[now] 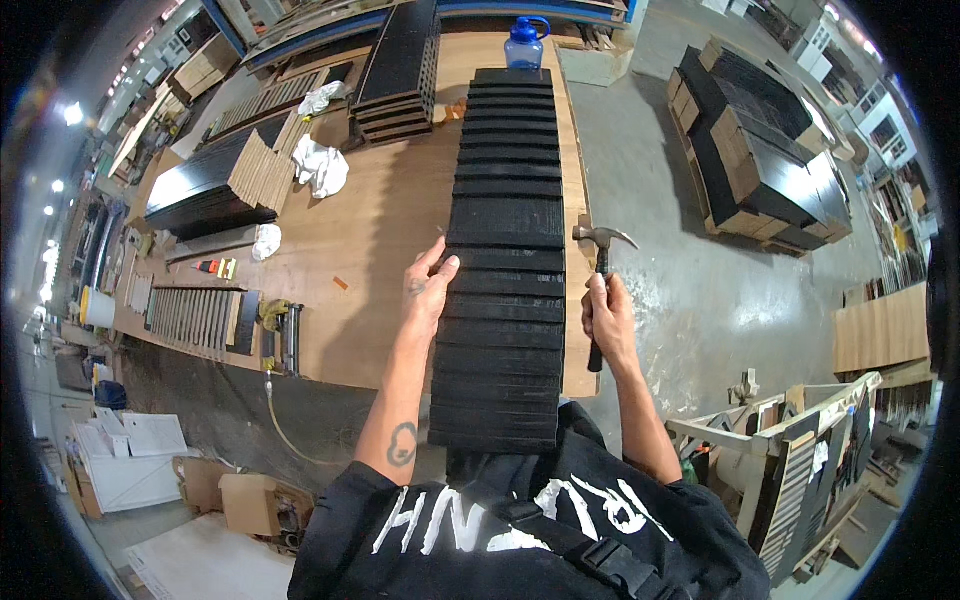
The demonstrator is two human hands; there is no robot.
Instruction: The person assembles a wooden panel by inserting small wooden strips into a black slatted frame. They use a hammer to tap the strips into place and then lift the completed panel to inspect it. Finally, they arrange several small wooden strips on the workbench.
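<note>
A long stack of black boards (505, 215) runs from my body toward the far side of the wooden workbench (385, 215). My left hand (430, 285) rests along the stack's left side, its thumb and fingers against the edge; their undersides are hidden. On the right, my right hand (609, 312) is wrapped round the black handle of a claw hammer (604, 238). The hammer's metal head points up, just right of the stack and apart from it. A blue water bottle (525, 45) stands at the stack's far end.
Black board stacks (398, 70) and white rags (320, 166) lie across the bench's left half. A nail gun (286, 338) with an air hose sits at the near left edge. A loaded pallet (758, 145) stands on the floor at right, and a wooden rack (790, 450) at lower right.
</note>
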